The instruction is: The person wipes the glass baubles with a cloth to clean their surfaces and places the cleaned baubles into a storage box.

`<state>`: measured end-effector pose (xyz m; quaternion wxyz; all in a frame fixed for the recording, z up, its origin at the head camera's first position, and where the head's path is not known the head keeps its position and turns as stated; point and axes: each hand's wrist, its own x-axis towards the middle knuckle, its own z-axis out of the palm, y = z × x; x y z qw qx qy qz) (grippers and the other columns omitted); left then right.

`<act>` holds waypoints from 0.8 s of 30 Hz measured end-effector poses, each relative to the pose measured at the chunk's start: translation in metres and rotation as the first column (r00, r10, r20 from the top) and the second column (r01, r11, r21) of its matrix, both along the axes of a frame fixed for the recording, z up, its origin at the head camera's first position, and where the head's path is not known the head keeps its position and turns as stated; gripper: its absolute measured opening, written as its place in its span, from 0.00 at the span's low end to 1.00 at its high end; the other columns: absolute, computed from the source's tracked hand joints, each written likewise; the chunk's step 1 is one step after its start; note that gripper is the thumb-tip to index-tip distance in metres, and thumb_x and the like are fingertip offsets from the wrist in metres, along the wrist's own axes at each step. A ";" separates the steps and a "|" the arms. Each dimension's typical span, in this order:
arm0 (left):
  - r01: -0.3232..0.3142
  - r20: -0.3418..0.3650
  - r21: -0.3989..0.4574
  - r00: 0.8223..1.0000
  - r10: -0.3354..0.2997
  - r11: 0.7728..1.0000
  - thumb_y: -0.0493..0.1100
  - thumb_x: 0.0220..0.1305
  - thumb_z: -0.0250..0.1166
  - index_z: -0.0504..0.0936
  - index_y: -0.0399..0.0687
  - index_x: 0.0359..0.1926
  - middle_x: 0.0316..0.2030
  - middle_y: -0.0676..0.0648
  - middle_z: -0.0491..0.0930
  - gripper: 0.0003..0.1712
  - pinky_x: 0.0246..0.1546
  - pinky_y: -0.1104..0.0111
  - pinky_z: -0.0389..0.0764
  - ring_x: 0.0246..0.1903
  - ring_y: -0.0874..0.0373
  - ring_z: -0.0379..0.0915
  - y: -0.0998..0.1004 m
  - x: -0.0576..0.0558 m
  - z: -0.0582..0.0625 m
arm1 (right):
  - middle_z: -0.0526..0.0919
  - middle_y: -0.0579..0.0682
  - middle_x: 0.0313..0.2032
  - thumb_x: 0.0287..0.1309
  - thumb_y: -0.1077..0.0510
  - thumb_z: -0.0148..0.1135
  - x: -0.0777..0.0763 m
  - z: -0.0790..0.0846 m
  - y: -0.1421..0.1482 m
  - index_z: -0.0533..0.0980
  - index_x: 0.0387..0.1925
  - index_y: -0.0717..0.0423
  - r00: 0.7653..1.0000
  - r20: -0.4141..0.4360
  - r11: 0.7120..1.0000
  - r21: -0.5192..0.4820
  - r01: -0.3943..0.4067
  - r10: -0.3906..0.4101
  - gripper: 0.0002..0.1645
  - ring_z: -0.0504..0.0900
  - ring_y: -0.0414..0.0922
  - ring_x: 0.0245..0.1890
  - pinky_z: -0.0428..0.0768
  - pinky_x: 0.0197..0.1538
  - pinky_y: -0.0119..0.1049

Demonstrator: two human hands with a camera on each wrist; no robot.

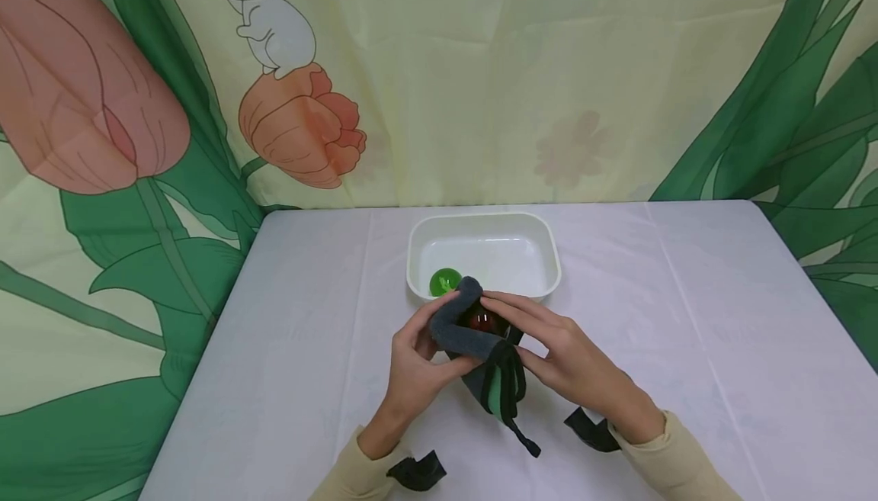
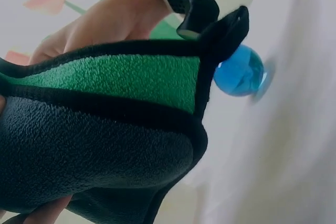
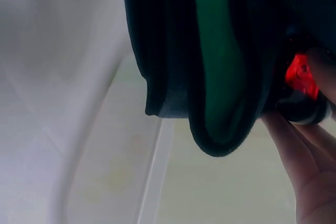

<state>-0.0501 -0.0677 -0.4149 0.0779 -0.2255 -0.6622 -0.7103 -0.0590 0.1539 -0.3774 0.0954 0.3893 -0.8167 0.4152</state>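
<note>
A folded cloth, dark grey outside and green inside with black edging, is held up between both hands. A shiny red ball sits in its folds, partly covered by them. The left hand grips the cloth from the left, thumb near its front. From the right, the right hand holds the cloth, its fingers along the top by the ball and its thumb lower down. A black hanging loop dangles from the cloth. In the right wrist view, the red ball shows beside the cloth's dark edge.
Behind the hands stands a white rectangular tray with a green ball in its near left corner. A blue ball appears beyond the cloth in the left wrist view. A white cover lies over the table.
</note>
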 end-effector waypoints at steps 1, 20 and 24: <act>0.000 -0.009 0.003 1.000 0.000 1.000 0.21 0.46 0.73 0.70 0.36 0.66 0.63 0.35 0.73 0.43 0.55 0.65 0.80 0.60 0.52 0.76 0.000 0.000 0.001 | 0.71 0.53 0.67 0.47 0.77 0.70 0.000 0.000 -0.001 0.67 0.70 0.54 1.000 0.018 1.000 0.000 0.001 -0.001 0.47 0.75 0.49 0.64 0.72 0.62 0.24; -0.082 -0.117 0.037 0.989 0.086 0.996 0.19 0.45 0.71 0.71 0.31 0.63 0.54 0.38 0.78 0.40 0.46 0.70 0.83 0.50 0.58 0.80 -0.019 -0.005 0.000 | 0.69 0.52 0.67 0.54 0.71 0.70 -0.006 0.005 -0.008 0.64 0.71 0.56 0.999 0.039 0.999 -0.034 0.013 -0.012 0.44 0.76 0.45 0.61 0.74 0.60 0.25; -0.106 -0.057 0.025 0.993 0.108 0.994 0.19 0.46 0.71 0.72 0.34 0.62 0.55 0.45 0.79 0.39 0.50 0.68 0.83 0.49 0.58 0.79 -0.025 -0.003 -0.002 | 0.72 0.51 0.65 0.54 0.66 0.71 -0.013 0.007 -0.007 0.65 0.71 0.56 0.997 0.067 0.999 -0.033 0.030 -0.028 0.43 0.77 0.44 0.60 0.78 0.58 0.30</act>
